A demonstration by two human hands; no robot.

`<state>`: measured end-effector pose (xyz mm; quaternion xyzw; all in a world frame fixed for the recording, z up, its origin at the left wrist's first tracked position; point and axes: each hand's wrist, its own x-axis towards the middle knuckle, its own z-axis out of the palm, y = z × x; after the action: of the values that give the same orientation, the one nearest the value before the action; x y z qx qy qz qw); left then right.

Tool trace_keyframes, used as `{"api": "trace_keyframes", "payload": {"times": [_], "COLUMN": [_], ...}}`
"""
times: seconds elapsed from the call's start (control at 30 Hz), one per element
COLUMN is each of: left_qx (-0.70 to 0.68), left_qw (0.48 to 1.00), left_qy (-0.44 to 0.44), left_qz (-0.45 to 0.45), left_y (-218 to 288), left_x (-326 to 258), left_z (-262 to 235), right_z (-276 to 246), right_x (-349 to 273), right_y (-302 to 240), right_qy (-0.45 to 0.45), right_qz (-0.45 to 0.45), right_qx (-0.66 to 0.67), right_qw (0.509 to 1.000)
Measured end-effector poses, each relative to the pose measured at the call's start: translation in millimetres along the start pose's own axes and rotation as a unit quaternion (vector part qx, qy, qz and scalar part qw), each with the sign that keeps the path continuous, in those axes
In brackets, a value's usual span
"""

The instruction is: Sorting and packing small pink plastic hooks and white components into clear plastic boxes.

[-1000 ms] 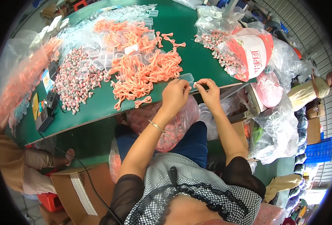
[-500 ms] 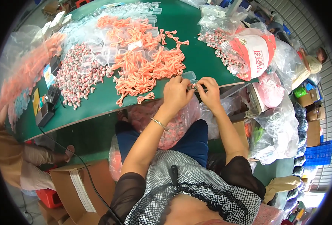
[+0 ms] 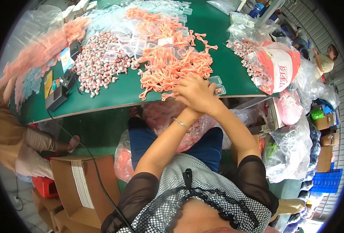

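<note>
My right hand (image 3: pixel 197 91) reaches leftward across my left hand, its fingers stretched out over the near right edge of a pile of orange looped cords (image 3: pixel 156 79). A single cord loop (image 3: pixel 168 96) lies by its fingertips. My left hand (image 3: pixel 192 112), below the metal bracelet, is mostly covered by the right one, so its grip is hidden. Just right of the hands, at the table edge, sits a small clear plastic box (image 3: pixel 215 80) with its lid open. A small grey and pink piece (image 3: pixel 218 91) shows at the box's near part.
A heap of grey and pink pieces (image 3: pixel 98 64) spreads left of the cords on the green table (image 3: pixel 121 93). Clear boxes lie behind. At right, a red and white bag (image 3: pixel 278 68) stands beside more pieces. A black device (image 3: pixel 56 98) trails a cable; a cardboard box (image 3: pixel 102 174) is lower left.
My right hand has swung left across my left hand toward the cords. Earlier both hands met fingertip to fingertip around a small piece beside the clear box. The whole view has shifted slightly.
</note>
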<state>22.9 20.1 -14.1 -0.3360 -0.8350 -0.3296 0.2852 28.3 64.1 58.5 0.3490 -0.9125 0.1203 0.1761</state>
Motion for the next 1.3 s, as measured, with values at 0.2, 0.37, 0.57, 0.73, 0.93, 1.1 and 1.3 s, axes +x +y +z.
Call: {"api": "trace_keyframes", "payload": {"times": [0.2, 0.37, 0.57, 0.73, 0.93, 1.1, 1.3], "left_qx": [-0.035, -0.054, -0.125, -0.145, -0.159, -0.168, -0.146], "left_qw": [0.997, 0.996, 0.983, 0.979, 0.977, 0.975, 0.982], "left_qy": [-0.071, 0.062, -0.121, -0.126, -0.116, -0.109, -0.098], "left_qz": [-0.009, 0.037, -0.064, -0.071, -0.087, -0.094, -0.069], "left_y": [0, -13, -6, -8, -7, -6, -5], "left_x": [1, -3, 11, 12, 11, 15, 18], "left_z": [-5, 21, -16, -15, -13, -15, -17], "right_z": [21, -21, -45, -32, -22, -26, -28], "right_x": [4, -21, -86, -101, -115, -118, -118], "right_y": [-7, 21, 84, 88, 89, 83, 92], "right_qy": [-0.032, 0.105, 0.092, 0.105, 0.123, 0.121, 0.091], "right_qz": [0.021, 0.111, 0.318, 0.285, 0.195, 0.17, 0.218], "right_qx": [-0.041, 0.128, 0.178, 0.211, 0.133, 0.055, 0.117], "right_qw": [0.998, 0.98, 0.927, 0.929, 0.964, 0.976, 0.965]}}
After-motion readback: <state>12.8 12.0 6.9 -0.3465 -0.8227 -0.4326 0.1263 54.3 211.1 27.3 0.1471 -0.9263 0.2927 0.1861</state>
